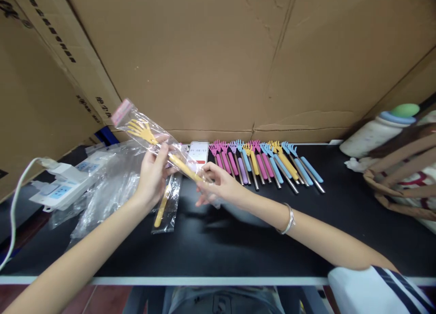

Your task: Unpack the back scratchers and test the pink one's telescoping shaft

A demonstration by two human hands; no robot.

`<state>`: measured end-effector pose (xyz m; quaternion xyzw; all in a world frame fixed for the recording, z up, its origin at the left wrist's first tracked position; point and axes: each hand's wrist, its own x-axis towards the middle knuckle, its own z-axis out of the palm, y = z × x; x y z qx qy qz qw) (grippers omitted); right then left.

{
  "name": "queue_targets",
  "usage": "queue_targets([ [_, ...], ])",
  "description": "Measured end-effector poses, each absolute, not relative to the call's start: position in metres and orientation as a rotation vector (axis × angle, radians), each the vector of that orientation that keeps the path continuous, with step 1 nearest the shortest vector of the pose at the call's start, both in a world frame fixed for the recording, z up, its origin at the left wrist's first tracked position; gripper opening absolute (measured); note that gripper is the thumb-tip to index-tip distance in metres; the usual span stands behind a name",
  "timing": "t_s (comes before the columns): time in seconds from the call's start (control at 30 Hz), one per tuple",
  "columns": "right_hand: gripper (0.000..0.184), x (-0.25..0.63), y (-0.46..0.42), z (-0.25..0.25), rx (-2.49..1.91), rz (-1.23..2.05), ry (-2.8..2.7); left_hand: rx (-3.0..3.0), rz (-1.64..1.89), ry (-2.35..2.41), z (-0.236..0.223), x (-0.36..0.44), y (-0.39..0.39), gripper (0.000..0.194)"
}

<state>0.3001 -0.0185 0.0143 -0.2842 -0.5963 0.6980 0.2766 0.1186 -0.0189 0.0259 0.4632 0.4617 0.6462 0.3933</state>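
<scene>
A yellow back scratcher (180, 163) lies inside a clear plastic bag with a pink header, tilted above the table. My left hand (153, 169) is closed around its upper part, just below the claw-shaped head. Lower down, my right hand (218, 184) grips the handle end and the bag's lower end. Under my left hand, another bagged yellow back scratcher (163, 207) rests on the table, its upper part hidden. Loose clear plastic bags (105, 196) are piled to the left. A row of pink, purple, blue and yellow back scratchers (262, 164) lies right of my hands.
A phone (198, 151) showing a timer stands behind my hands. On the left is a power strip (64, 189) with a white cable (15, 205). A white bottle (371, 134) and a brown-handled bag (402, 173) stand at right. Cardboard (211, 55) walls the black table (265, 255).
</scene>
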Motion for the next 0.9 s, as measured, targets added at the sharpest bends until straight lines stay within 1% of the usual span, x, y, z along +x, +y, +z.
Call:
queue_targets([
  [0.13,0.025,0.303,-0.023,0.003,-0.744,1.915,-1.633,1.185,1.566,1.108,0.031,0.120,-0.022,0.044],
  [0.27,0.022,0.311,-0.026,-0.008,-0.779,1.883,-1.690,1.119,1.686,1.110,0.041,0.102,-0.018,0.044],
  [0.4,0.021,0.320,-0.028,-0.002,-0.780,1.826,-1.805,1.196,1.696,1.096,0.053,0.084,-0.016,0.050],
  [0.47,0.021,0.329,-0.029,0.002,-0.821,1.768,-1.929,1.199,1.788,1.142,0.062,0.071,-0.015,0.051],
  [0.53,0.022,0.345,-0.032,0.002,-0.865,1.652,-2.065,1.154,1.904,1.216,0.069,0.052,-0.012,0.049],
  [0.6,0.025,0.367,-0.036,0.000,-0.926,1.492,-2.146,1.110,1.914,1.288,0.071,0.030,-0.008,0.047],
  [0.7,0.029,0.403,-0.045,-0.005,-1.088,1.236,-2.203,1.191,1.681,1.473,0.062,0.000,0.001,0.044],
  [0.77,0.030,0.423,-0.051,-0.005,-1.215,1.050,-2.237,1.409,1.475,1.694,0.051,-0.013,0.008,0.045],
  [0.9,0.028,0.447,-0.060,0.003,-1.457,0.546,-2.306,1.969,1.188,2.321,0.040,-0.019,0.016,0.060],
])
